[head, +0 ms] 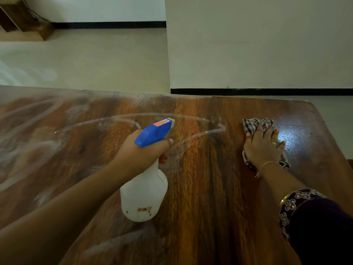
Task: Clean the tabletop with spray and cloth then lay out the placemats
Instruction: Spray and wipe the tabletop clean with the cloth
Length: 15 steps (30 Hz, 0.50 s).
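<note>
Spray bottle (144,196) hangs over the bench (210,188), my left grip (141,152) clamped round its neck; my right grip (264,148), spread open, presses the cloth (252,124) flat near the right edge. My worry is that the white streaks (118,118) dry before the cloth reaches them.

Interior of a domestic room, most likely a dining or living area. A large tabletop (219,188) of dark, glossy wood grain fills the near half of the view, streaked with wet smears. Beyond its far edge lies a pale, smooth floor (95,64). A plain off-white wall (257,44) projects forward at the right, trimmed along its foot with a black skirting band (267,91). A second white wall (95,8) stands farther off at the left. In the far left corner sits dark wooden furniture (23,18), with a cable (36,16) trailing behind it.
</note>
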Available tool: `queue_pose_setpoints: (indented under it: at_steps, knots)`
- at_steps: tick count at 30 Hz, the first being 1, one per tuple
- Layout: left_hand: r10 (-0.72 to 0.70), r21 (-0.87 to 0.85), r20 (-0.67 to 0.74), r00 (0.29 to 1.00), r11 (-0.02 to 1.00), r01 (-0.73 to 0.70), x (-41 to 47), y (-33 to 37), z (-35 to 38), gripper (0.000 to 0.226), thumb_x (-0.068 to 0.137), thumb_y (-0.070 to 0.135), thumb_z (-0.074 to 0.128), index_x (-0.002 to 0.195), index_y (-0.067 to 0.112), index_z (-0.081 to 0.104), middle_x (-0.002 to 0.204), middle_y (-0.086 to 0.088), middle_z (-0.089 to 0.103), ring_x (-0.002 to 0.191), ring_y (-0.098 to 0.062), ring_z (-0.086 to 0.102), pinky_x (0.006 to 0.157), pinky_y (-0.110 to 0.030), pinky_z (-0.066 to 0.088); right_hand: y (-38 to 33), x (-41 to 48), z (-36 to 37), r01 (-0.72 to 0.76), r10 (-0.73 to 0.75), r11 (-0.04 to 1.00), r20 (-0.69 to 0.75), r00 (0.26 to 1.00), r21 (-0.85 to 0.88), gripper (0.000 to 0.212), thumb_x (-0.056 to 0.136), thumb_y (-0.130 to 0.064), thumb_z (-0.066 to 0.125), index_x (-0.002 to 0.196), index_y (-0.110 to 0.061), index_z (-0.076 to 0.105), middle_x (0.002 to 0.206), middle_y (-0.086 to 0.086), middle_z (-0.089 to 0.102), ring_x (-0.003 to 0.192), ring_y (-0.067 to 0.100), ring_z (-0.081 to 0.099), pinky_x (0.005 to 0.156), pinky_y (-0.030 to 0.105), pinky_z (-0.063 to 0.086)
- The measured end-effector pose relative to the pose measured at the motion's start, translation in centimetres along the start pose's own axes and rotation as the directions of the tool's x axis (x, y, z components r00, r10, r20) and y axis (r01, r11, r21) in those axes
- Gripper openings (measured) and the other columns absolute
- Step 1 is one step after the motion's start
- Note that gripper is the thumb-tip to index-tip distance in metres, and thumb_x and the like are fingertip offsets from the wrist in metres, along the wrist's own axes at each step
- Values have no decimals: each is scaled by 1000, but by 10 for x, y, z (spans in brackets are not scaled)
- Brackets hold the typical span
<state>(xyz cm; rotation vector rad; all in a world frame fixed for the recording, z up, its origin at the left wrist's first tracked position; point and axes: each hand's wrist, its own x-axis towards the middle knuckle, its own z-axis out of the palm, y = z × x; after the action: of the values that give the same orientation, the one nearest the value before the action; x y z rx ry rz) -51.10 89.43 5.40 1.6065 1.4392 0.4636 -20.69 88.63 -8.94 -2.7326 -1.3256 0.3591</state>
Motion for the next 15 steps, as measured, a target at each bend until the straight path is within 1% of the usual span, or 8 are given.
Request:
queue_pose_setpoints:
  at_steps: [2, 4, 5, 6, 8, 11, 13, 15]
  knots:
    - [-21, -32, 104, 994, 999, 24, 5, 2, -2, 15, 88, 18, 60, 80, 6, 63, 72, -5, 69, 73, -23, 69, 76, -35, 55, -2, 0, -1, -7, 7, 1000, 10, 1000, -9, 60, 101, -40, 22, 152, -12, 9, 159, 18, 1, 147, 34, -1, 114, 60, 0]
    - [-35, -40, 194, 980, 998, 44, 8, 4, -2, 14, 88, 19, 60, 89, 5, 64, 74, -4, 71, 71, -14, 70, 71, -29, 57, -3, 0, -1, -11, 12, 1000, 15, 1000, -13, 60, 101, -40, 22, 152, -12, 9, 159, 17, 1, 147, 34, -1, 115, 60, 0]
    - [-29, -37, 214, 976, 999, 38, 9, 5, -2, 17, 88, 22, 60, 90, 5, 64, 77, -5, 72, 71, -12, 70, 70, -27, 57, -3, -1, -1, -9, 9, 1000, 12, 1000, -14, 60, 101, -40, 22, 152, -12, 9, 159, 17, 1, 147, 34, -1, 115, 60, 0]
    - [-19, -32, 221, 975, 999, 26, 9, 6, -1, 21, 88, 25, 61, 90, 5, 64, 80, -7, 72, 73, -14, 70, 72, -28, 58, -3, -1, -1, -5, 5, 1000, 9, 1000, -13, 60, 101, -40, 22, 152, -12, 9, 159, 17, 1, 147, 34, -2, 115, 60, 0]
    - [-17, -10, 214, 977, 1000, 19, 7, 10, 1, 25, 88, 29, 60, 83, 5, 63, 79, -12, 70, 74, -23, 69, 76, -34, 57, -2, -1, -1, -1, 1, 1000, 11, 1000, -6, 60, 101, -39, 22, 152, -12, 8, 159, 18, 0, 147, 34, -3, 114, 60, -1]
    - [-18, 93, 138, 990, 996, 5, 6, 12, 1, 28, 88, 31, 58, 66, 13, 58, 65, -5, 67, 65, -18, 65, 76, -35, 54, -3, 0, -1, -3, 3, 1000, 9, 1000, -18, 60, 101, -38, 23, 152, -11, 9, 159, 19, 0, 147, 35, -3, 114, 60, 0]
    - [-38, 84, 80, 996, 996, 31, 9, 11, -2, 30, 88, 30, 59, 65, 12, 58, 66, -10, 68, 67, -21, 65, 76, -37, 54, -8, 3, -1, 1, -1, 1000, 10, 1000, -8, 60, 101, -38, 23, 152, -11, 9, 159, 19, 0, 146, 35, -3, 114, 60, 0]
    - [-81, 52, 87, 993, 996, 76, 13, 10, -7, 26, 88, 26, 59, 69, 8, 60, 75, -17, 70, 69, -24, 66, 78, -40, 55, -17, 5, -2, 6, -6, 1000, 10, 1000, -2, 60, 101, -38, 23, 152, -10, 10, 159, 20, 0, 146, 36, -2, 115, 59, 0]
